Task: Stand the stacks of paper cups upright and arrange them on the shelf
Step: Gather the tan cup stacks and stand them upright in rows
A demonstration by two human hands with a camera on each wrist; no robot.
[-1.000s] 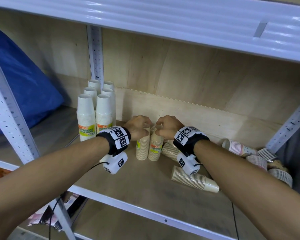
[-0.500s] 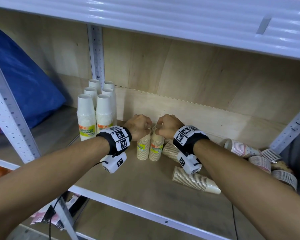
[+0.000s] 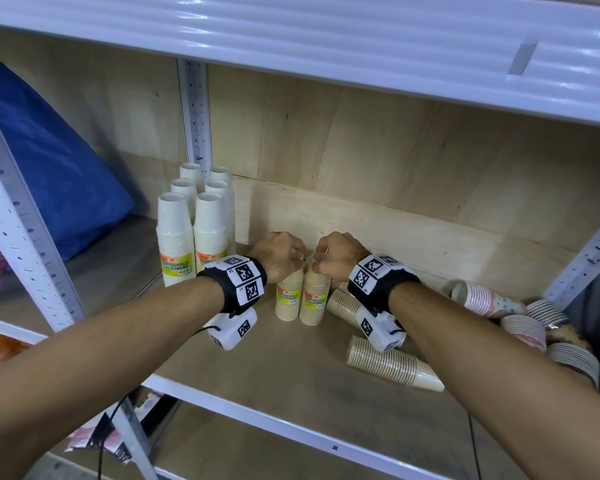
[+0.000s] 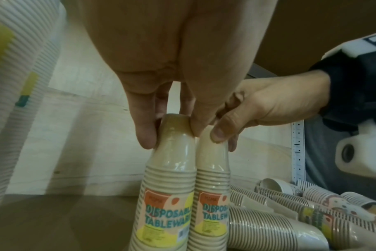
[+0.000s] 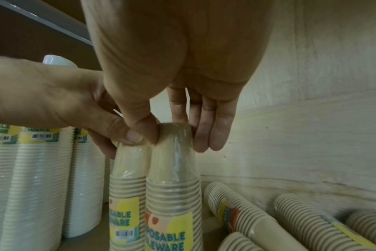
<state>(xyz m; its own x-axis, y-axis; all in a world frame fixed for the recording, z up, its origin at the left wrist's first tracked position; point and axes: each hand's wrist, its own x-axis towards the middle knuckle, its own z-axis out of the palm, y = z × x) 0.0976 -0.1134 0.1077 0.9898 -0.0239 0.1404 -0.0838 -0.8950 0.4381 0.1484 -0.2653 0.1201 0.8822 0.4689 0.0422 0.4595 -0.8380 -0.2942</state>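
Two beige wrapped cup stacks stand upright, side by side, mid-shelf: the left stack (image 3: 288, 299) (image 4: 167, 178) (image 5: 128, 183) and the right stack (image 3: 314, 299) (image 4: 213, 178) (image 5: 174, 186). My left hand (image 3: 281, 256) (image 4: 171, 132) (image 5: 127, 139) pinches the top of the left stack between thumb and fingers. My right hand (image 3: 333, 254) (image 4: 223, 135) (image 5: 175, 135) pinches the top of the right stack the same way. The stacks touch each other.
Several white cup stacks (image 3: 194, 230) stand upright at the left by the rear post (image 3: 194, 116). Beige stacks (image 3: 388, 362) lie on their sides to the right, and patterned stacks (image 3: 482, 299) lie further right. A blue bag (image 3: 49, 174) fills the neighbouring bay. The shelf's front rail (image 3: 257, 414) is near.
Both hands keep their pinch on the stack tops. The two beige stacks stay upright and have hardly shifted.
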